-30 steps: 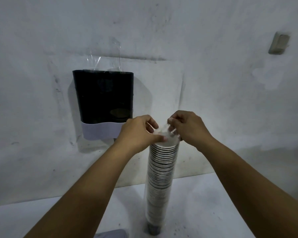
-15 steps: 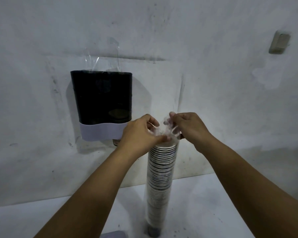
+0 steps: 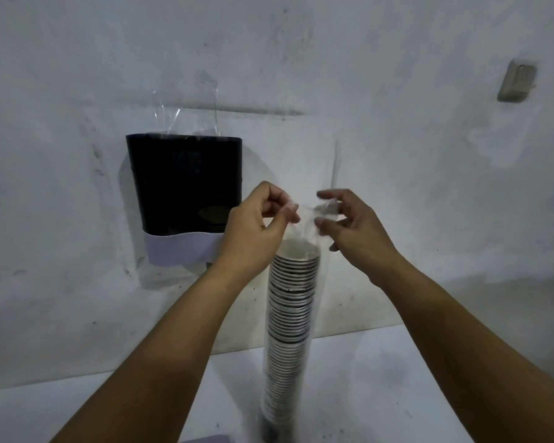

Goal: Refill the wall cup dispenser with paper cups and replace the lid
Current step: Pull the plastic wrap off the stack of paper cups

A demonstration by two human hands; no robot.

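Paper cups (image 3: 293,314): tall nested stack, upright on the white counter (image 3: 381,378), base near the lower frame edge, enclosed in a clear plastic sleeve (image 3: 304,223).
Stack position: directly below and between both hands; top rim just under the fingertips.
Left hand (image 3: 256,231): thumb and forefinger pinch the sleeve's left edge above the top cup.
Right hand (image 3: 354,228): fingers part spread, thumb and forefinger nipping the sleeve's right edge.
Wall dispenser (image 3: 186,193): black body, white lower band, mounted left of the stack, behind the left hand; clear plastic protrudes from its top.
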